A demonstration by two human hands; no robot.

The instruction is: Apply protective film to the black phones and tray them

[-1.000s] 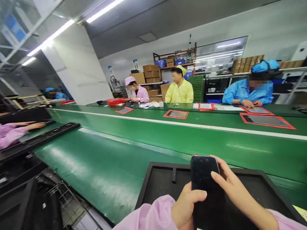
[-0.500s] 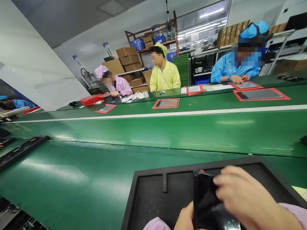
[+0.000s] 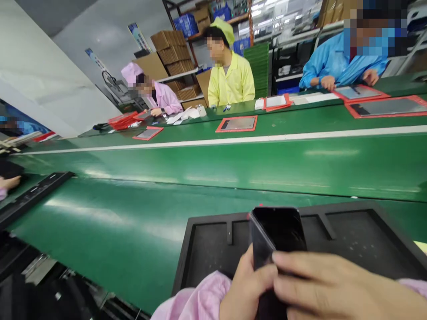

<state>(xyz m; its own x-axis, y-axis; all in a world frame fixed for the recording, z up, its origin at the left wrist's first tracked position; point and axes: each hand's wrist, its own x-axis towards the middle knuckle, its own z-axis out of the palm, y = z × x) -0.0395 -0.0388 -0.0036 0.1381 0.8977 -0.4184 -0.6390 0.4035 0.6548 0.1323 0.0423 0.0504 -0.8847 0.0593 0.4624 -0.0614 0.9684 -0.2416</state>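
While the left hand (image 3: 245, 284) clasps a phone (image 3: 282, 226) above the black tray (image 3: 210, 244) containing pale specks (image 3: 362, 246), the right hand (image 3: 333, 284) has fingers nearly together; whether pinching, I cannot tell.

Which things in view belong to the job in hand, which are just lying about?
Job, it seems:
smartphone, gripped by left hand
what looks like clear film, near right hand
black tray beneath

Lying about, apparently:
red-bordered panels beyond
cardboard boxes
blue crates
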